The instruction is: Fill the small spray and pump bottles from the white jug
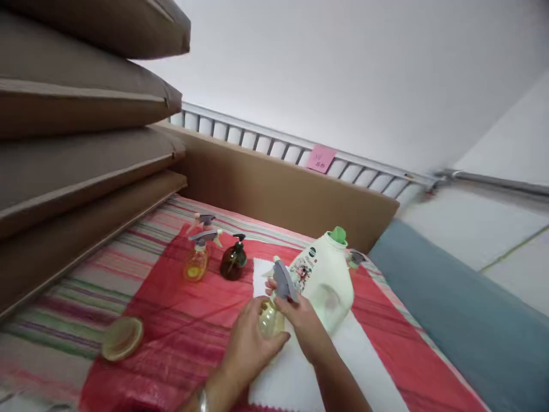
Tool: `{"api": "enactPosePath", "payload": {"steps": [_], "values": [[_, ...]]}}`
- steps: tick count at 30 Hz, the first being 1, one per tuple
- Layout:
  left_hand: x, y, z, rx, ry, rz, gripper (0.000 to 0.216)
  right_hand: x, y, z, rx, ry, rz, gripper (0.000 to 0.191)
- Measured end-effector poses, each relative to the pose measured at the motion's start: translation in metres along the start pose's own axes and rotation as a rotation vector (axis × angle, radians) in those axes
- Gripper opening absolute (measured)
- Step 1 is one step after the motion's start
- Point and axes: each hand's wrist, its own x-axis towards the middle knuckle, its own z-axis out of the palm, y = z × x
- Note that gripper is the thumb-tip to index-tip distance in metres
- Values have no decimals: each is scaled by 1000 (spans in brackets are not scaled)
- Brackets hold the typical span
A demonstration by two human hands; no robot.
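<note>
A small clear spray bottle (270, 321) with yellowish liquid stands between my hands. My left hand (249, 343) is wrapped round its body, a bracelet at the wrist. At its neck, my right hand (305, 323) grips the grey trigger spray head (284, 281); I cannot tell whether the head is fully screwed on. Just behind, a large pale green detergent jug (328, 286) leans with its green spout at the top. White cloth (295, 377) lies beneath the bottle and jug, over a translucent red sheet (184, 320).
On the red sheet's far left stand an amber spray bottle (196, 266), a brown pump bottle (234, 261) and another sprayer (203, 220). A sprayer (355, 258) shows behind the jug. A round greenish lid (122, 339) lies near left. Brown stacked cushions (86, 154) overhang the left side.
</note>
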Motion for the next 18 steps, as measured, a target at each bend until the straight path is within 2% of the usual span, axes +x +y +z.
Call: {"api": "enactPosePath", "payload": {"steps": [2, 4, 7, 10, 14, 16, 18], "values": [[2, -4, 1, 27, 40, 15, 50, 1, 2, 2, -1, 149, -24, 36], [5, -6, 1, 57, 70, 35, 52, 1, 4, 3, 6, 238, -47, 34], [6, -7, -1, 107, 97, 75, 52, -1, 5, 6, 32, 253, -74, 28], [7, -6, -4, 139, 136, 102, 48, -3, 10, 12, 38, 241, -115, 33], [5, -8, -3, 157, 145, 171, 41, -1, 18, 19, -1, 335, -128, 36], [5, -9, -1, 146, 145, 160, 46, 3, 18, 18, 66, 268, -82, 32], [6, -9, -1, 104, 118, 119, 53, 6, 15, 13, 172, 89, -47, 33]]}}
